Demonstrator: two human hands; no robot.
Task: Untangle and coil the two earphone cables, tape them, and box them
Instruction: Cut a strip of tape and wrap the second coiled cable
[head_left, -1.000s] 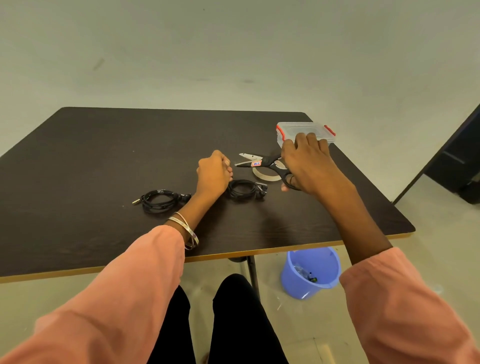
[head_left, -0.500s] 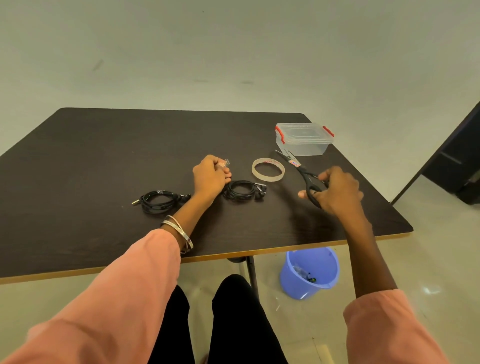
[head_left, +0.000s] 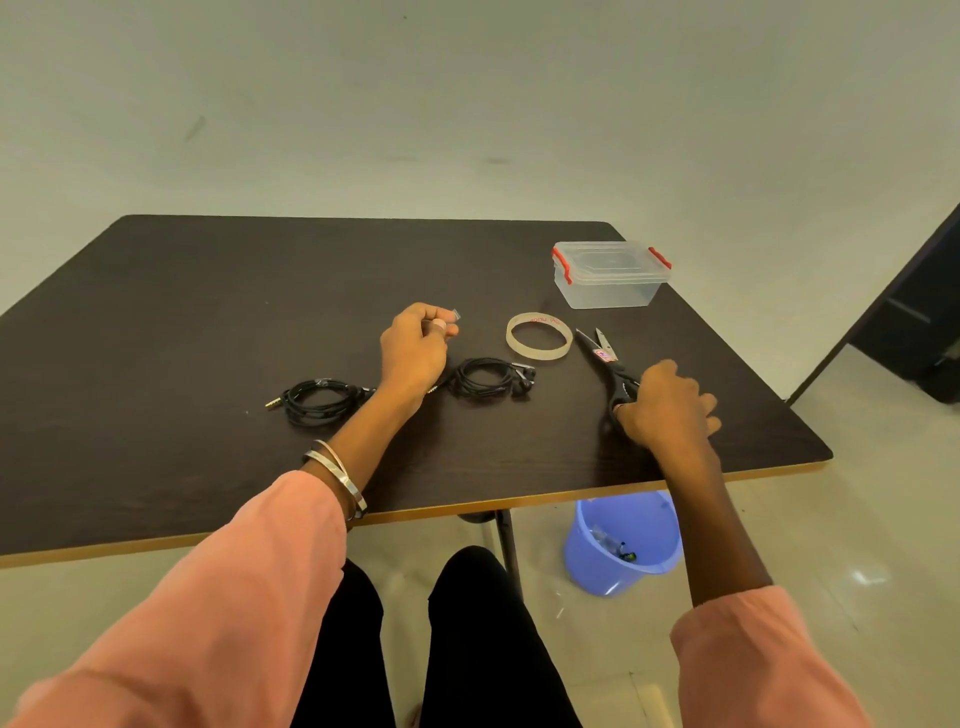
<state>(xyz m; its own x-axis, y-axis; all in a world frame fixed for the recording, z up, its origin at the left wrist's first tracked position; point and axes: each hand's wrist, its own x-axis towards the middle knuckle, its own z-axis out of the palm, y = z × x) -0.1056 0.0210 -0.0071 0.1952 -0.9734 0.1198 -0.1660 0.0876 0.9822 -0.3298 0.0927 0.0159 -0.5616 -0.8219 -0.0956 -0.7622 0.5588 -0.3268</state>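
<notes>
Two coiled black earphone cables lie on the dark table (head_left: 208, 322): one coil (head_left: 317, 400) left of my left wrist, the other coil (head_left: 491, 378) right of it. My left hand (head_left: 415, 348) hovers between them and pinches a small piece of clear tape (head_left: 455, 315) at its fingertips. A roll of clear tape (head_left: 539, 336) lies flat behind the right coil. Black scissors (head_left: 608, 369) lie on the table, blades pointing away; my right hand (head_left: 667, 408) rests over their handles with fingers curled around them. A clear plastic box (head_left: 610, 274) with red latches stands shut at the back right.
The table's front edge (head_left: 519, 501) runs just before my wrists. A blue bucket (head_left: 623, 543) sits on the floor under the right front corner. My legs are below the table. A dark piece of furniture (head_left: 914, 322) stands at the far right.
My right hand picked up the scissors from beside the tape roll, swung them right and brought them down onto the table. My left hand stayed with its tape piece.
</notes>
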